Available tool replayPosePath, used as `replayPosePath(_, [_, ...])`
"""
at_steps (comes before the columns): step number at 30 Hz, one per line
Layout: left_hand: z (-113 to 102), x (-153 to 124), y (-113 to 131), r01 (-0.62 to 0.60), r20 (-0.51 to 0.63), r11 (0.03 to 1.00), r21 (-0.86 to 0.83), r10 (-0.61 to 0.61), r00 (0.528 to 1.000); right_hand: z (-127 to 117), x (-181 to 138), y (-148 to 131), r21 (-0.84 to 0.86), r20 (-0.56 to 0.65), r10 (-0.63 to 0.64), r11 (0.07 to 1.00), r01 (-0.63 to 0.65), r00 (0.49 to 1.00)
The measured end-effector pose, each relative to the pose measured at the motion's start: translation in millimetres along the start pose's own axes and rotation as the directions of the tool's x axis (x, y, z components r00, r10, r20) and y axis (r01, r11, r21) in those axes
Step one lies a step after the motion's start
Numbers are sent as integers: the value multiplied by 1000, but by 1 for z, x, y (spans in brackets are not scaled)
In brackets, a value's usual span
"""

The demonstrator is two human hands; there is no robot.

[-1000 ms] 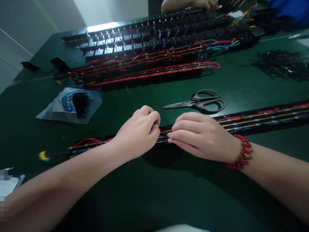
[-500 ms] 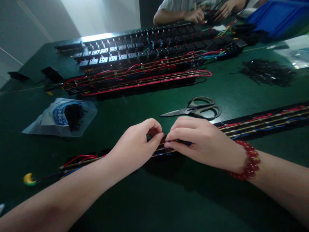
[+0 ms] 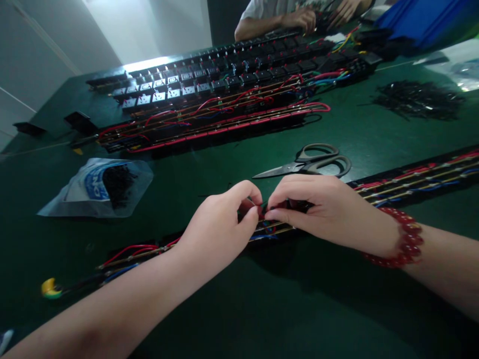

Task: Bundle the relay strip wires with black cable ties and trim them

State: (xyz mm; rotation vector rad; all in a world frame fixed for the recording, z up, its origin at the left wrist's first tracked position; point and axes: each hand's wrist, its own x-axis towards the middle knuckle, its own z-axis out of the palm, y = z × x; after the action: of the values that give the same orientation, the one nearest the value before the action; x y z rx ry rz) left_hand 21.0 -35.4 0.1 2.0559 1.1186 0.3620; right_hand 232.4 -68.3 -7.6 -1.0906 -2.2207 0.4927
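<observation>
— Where is the grip right now?

— Both hands meet over the middle of the wired socket strip (image 3: 411, 182). The left hand (image 3: 220, 227) and the right hand (image 3: 322, 209) each have thumb and forefinger pinched shut, tips almost touching each other, on something small and dark among the red wires. Too small to name; it could be a tie or a wire end.

— And the strip itself, how does it lie?

— Its long axis runs from the near left corner of the green table (image 3: 232, 309), where a yellow-green wire end (image 3: 50, 288) shows, up toward the right edge. The pinch sits roughly midway along it, so the strip stretches away from the fingers on both sides, left forearm above 1 half, right wrist with its red bead bracelet (image 3: 406, 244) above the other.

— Which hand is nearer to anything else?

— The right. The scissors (image 3: 310, 162) lie just beyond its knuckles, blades pointing left, apart from the strip. The plastic bag of black parts (image 3: 97, 187) is well off beyond the left hand. Farther back, finished strips (image 3: 209, 107) in rows, a loose black heap (image 3: 417, 99) near the right edge, and another person's hands (image 3: 299, 20) at the far edge.
</observation>
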Motion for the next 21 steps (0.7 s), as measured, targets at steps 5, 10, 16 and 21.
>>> replayPosePath(5, [-1,1,1,-12,-1,1000,24,13,1000,0,0,2,-3,-11,-6,1000,6,1000])
replayPosePath(10, [-1,0,2,-11,9,1000,28,10,1000,0,-1,2,-22,-23,16,1000,-16,1000])
replayPosePath(16, [0,0,-1,-47,-4,998,34,47,999,0,-1,2,-26,-35,33,999,-34,999])
replayPosePath(21, [0,-1,-2,-48,-2,997,52,48,999,0,0,1,-26,-22,31,999,-32,999])
